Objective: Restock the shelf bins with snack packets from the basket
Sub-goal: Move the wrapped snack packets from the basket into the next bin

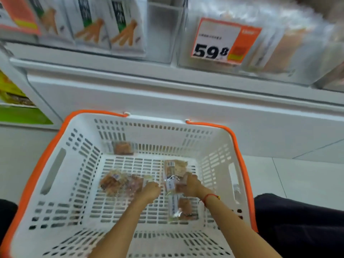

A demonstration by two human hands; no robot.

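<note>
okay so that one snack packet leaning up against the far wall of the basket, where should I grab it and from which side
Pinch the top edge of the leaning packet, coming straight down from above. It stands propped against the far wall of the basket, so its upper edge is free while its back is blocked. Both the left hand and the right hand seem busy with other packets, so free one first.
</note>
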